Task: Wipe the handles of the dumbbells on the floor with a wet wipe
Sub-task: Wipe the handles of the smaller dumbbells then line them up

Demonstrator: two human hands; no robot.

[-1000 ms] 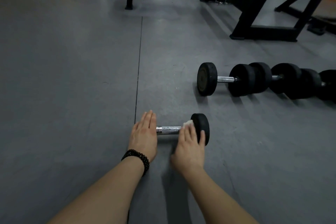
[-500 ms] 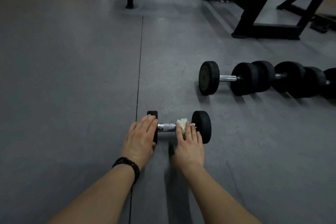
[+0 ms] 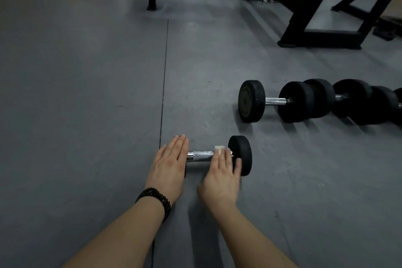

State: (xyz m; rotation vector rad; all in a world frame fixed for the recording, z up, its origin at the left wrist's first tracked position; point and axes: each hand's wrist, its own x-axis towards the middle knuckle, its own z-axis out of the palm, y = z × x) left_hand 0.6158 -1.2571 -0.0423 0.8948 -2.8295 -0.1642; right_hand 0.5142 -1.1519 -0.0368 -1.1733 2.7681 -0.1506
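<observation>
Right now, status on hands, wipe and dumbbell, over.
Left hand flat over near dumbbell's left end. Right hand presses wet wipe on handle with straight fingers. Other dumbbells apart; nothing blocking.

two hands: the left hand (image 3: 169, 165) and the right hand (image 3: 220, 177). one wet wipe (image 3: 218, 149), a small white wad. one small dumbbell (image 3: 240, 155) on the floor (image 3: 82, 93) near the hands. a row of larger dumbbells (image 3: 304, 101) runs toward the floor's right edge: at least three, with the last cut off by the frame, so the full count cannot be told. one bead bracelet (image 3: 155, 199). black gym frames (image 3: 304, 17) stand at the far edge; their number is unclear.
</observation>
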